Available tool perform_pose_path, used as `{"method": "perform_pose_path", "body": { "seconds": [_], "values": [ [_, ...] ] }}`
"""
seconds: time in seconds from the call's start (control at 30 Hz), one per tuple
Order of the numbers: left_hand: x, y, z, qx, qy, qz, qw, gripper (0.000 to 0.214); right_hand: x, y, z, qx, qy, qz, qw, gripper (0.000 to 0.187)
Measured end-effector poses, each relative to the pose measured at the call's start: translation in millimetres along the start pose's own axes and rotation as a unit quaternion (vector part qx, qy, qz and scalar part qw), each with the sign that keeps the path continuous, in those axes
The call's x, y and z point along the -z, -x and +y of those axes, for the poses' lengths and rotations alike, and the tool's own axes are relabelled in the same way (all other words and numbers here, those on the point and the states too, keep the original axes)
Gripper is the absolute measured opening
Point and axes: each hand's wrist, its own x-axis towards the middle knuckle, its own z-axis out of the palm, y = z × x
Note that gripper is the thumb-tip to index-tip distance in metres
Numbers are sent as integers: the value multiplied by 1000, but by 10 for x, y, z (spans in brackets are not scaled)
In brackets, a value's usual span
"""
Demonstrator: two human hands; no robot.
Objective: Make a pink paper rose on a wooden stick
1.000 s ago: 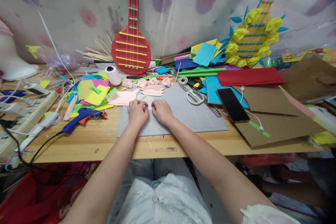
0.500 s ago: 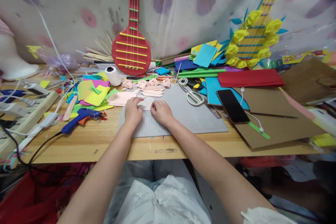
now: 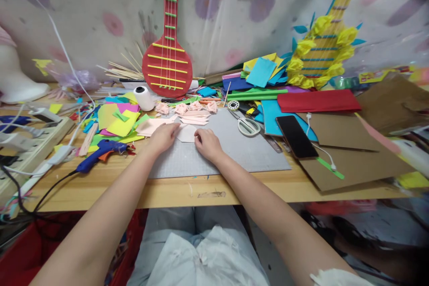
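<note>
A small pale pink paper piece [image 3: 187, 133] lies on the grey cutting mat [image 3: 241, 149]. My left hand [image 3: 163, 137] rests at its left edge, fingers stretched toward the stack of pink paper sheets [image 3: 152, 126] beside the mat. My right hand [image 3: 208, 144] presses on the piece's right edge with its fingers bent down. Just beyond lie cut pink strips [image 3: 195, 118] and several small pink paper roses [image 3: 187, 107].
A blue glue gun [image 3: 100, 149] lies to the left, near coloured paper scraps [image 3: 120, 120] and a power strip [image 3: 27, 143]. Scissors [image 3: 246, 123], a phone [image 3: 296, 136] and brown cardboard [image 3: 348, 152] are on the right. Red [image 3: 167, 60] and yellow [image 3: 318, 58] craft guitars lean at the back.
My left hand has slid left and forward, away from my right hand, and its fingers have stretched out toward the pink sheets. The pink piece between the hands now shows more.
</note>
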Motion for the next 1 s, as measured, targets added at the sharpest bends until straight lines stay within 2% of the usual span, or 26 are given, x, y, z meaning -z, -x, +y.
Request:
{"method": "perform_pose_path", "body": {
  "seconds": [0.13,0.3,0.43,0.53,0.67,0.77,0.9,1.0],
  "values": [
    [5,-46,74,-23,-51,-16,998,48,81,36,41,41,-25,12,999,19],
    [12,6,297,24,-93,12,995,42,107,42,76,110,1,-16,994,26],
    [4,65,423,51,-77,22,995,39,89,5,121,78,26,-25,996,31],
    [-15,97,431,50,-47,34,997,40,77,-27,147,59,30,-21,998,31],
    [-64,117,365,29,5,53,998,43,48,-68,125,88,29,-21,996,26],
    [-102,120,326,6,33,46,998,46,11,-94,81,99,53,-30,993,24],
    [-120,126,340,31,18,38,999,49,-19,-105,55,96,76,-31,992,28],
    [-118,144,374,39,14,51,998,50,7,-91,74,89,59,-8,994,26]
  ]
}}
